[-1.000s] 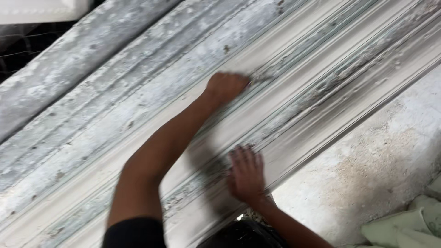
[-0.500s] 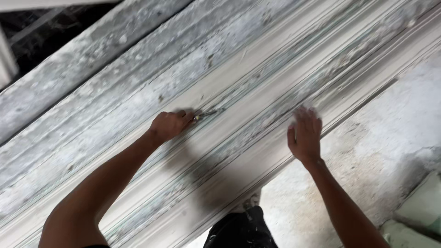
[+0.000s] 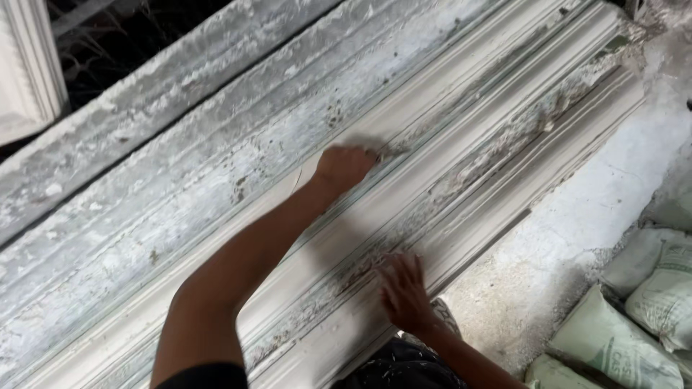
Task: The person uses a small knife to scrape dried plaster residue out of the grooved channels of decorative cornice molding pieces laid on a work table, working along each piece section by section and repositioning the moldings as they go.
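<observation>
A long white plaster moulding (image 3: 461, 130) with ridges and grooves runs diagonally from lower left to upper right. Its surface is dusty, with dark streaks in the grooves. My left hand (image 3: 344, 167) is closed in a fist and presses on a groove near the middle of the moulding. Whether anything is inside the fist is hidden. My right hand (image 3: 404, 292) lies flat with fingers spread on the lower ridges, close to the moulding's near edge.
A rough grey slab (image 3: 144, 108) lies alongside the moulding at the upper left. Another white framed piece (image 3: 29, 72) stands at the far left. Pale green sacks (image 3: 634, 317) are piled at the lower right on a concrete floor (image 3: 577, 223).
My left fist has slid up and to the right along the groove. My right hand has come back down and left toward my body, still flat on the moulding.
</observation>
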The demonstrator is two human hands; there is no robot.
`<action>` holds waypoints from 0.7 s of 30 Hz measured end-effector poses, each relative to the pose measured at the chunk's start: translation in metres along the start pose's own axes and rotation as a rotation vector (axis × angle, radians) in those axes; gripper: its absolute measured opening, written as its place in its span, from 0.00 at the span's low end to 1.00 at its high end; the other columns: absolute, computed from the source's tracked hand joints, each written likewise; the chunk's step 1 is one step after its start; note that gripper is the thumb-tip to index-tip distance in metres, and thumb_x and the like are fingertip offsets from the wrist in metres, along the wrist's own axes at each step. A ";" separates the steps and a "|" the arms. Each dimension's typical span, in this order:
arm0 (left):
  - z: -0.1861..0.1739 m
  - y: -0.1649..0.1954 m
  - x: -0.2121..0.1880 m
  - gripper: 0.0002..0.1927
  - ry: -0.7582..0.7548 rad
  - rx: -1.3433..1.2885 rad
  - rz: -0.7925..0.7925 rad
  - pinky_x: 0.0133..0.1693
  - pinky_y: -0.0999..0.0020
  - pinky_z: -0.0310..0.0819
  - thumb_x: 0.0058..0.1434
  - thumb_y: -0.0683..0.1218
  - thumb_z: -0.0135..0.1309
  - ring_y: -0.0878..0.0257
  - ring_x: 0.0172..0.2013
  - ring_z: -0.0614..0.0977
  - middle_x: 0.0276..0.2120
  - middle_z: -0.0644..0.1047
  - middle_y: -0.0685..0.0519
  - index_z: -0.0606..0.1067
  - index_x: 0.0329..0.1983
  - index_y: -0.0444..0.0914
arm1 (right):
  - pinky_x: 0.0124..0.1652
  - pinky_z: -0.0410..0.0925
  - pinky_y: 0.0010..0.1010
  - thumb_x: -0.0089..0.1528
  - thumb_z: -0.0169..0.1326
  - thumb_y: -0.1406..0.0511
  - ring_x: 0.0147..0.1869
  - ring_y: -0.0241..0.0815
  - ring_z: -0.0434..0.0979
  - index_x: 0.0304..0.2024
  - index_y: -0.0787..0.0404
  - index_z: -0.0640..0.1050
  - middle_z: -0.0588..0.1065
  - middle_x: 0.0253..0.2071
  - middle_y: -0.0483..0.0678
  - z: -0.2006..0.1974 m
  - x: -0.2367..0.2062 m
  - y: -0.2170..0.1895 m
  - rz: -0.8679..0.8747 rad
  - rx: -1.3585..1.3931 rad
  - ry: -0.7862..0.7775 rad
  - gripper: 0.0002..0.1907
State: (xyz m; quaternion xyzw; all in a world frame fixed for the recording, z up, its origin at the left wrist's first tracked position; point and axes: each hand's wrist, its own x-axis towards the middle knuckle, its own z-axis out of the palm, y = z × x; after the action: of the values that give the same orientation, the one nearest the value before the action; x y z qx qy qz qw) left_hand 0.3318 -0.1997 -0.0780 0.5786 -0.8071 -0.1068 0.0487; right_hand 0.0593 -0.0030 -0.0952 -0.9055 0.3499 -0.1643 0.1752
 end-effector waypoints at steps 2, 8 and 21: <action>-0.003 -0.002 -0.025 0.11 -0.012 -0.009 -0.004 0.29 0.54 0.80 0.69 0.48 0.45 0.53 0.34 0.86 0.38 0.83 0.50 0.76 0.49 0.43 | 0.74 0.40 0.61 0.69 0.36 0.53 0.77 0.58 0.56 0.62 0.55 0.71 0.64 0.70 0.58 -0.030 0.019 0.046 0.060 -0.004 0.050 0.24; -0.021 -0.012 -0.106 0.17 -0.190 0.126 -0.037 0.23 0.59 0.80 0.71 0.50 0.42 0.56 0.29 0.86 0.35 0.81 0.49 0.71 0.60 0.43 | 0.72 0.55 0.54 0.70 0.44 0.63 0.74 0.57 0.64 0.64 0.64 0.70 0.70 0.65 0.60 -0.140 0.107 0.242 0.048 -0.101 0.198 0.21; -0.002 0.061 0.106 0.18 -0.027 0.236 -0.149 0.15 0.65 0.73 0.65 0.47 0.50 0.59 0.19 0.83 0.35 0.80 0.48 0.73 0.58 0.42 | 0.66 0.50 0.67 0.68 0.45 0.56 0.74 0.57 0.61 0.62 0.60 0.71 0.68 0.65 0.54 -0.202 0.286 0.443 -0.079 -0.305 -0.138 0.23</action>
State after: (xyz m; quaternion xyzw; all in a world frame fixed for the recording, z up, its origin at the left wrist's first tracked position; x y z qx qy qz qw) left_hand 0.2415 -0.2810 -0.0673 0.6373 -0.7693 -0.0222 -0.0385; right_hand -0.0804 -0.5485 -0.0576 -0.9437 0.3221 -0.0533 0.0528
